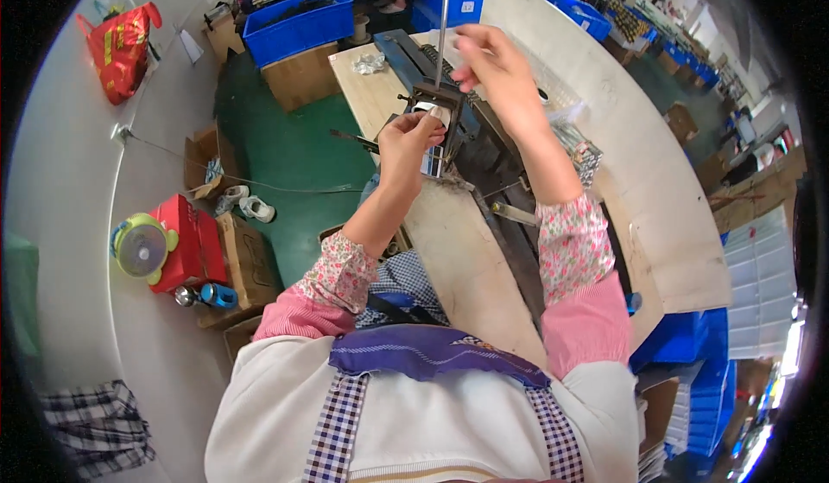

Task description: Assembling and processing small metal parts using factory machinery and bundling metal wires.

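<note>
A dark metal bench machine (456,110) stands on the worktable, with a thin upright metal rod (445,29) rising from it. At the front of its head, my left hand (404,149) is closed, thumb and fingers pinched together. A small white piece (426,105) shows by the thumb, but what the fingers grip is hidden. My right hand (501,73) is raised just right of the rod, its fingers loosely curled and apart, with nothing visible in them. Below the left hand, a blue-and-white part (432,162) shows on the machine.
A clear plastic bag (369,63) lies on the wooden tabletop (363,94). Beyond it are blue crates (298,23) on cardboard boxes. A pale curved panel (639,172) borders the right side. At left stand a small fan (141,250) and a red box (194,245).
</note>
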Demonstrator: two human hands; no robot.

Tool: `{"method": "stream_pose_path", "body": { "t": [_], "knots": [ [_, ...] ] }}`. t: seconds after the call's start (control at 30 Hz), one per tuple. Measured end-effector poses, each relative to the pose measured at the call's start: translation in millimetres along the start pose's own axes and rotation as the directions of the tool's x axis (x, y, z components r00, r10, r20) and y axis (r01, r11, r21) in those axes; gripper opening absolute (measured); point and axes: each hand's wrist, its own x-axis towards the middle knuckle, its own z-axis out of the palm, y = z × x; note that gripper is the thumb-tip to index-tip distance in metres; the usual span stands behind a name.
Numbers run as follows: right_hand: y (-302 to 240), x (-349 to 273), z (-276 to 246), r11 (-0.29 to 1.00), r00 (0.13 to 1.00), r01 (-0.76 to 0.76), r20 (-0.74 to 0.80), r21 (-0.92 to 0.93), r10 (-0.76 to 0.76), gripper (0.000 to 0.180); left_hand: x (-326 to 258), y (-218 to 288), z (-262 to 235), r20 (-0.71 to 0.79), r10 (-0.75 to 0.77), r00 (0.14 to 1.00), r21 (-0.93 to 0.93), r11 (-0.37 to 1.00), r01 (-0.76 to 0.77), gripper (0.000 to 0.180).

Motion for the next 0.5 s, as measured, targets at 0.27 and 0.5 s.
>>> {"method": "stream_pose_path", "body": {
  "t": [0.27, 0.5],
  "knots": [
    [-25.3, -68.5, -5.4, 0.982, 0.992, -0.029, -0.118, 0.188, 0.052, 0.024, 11.7, -3.8, -2.2, -0.046, 0.18, 0.983, 0.28, 0.947, -0.16, 0.018],
    [-3.1, -128.2, -1.7, 0.934, 0.96, -0.193, -0.14, 0.3, 0.243, 0.021, 7.9, -0.2, -9.9, 0.026, 0.047, 0.999, 0.079, 0.996, -0.049, 0.019]
  ]
}}
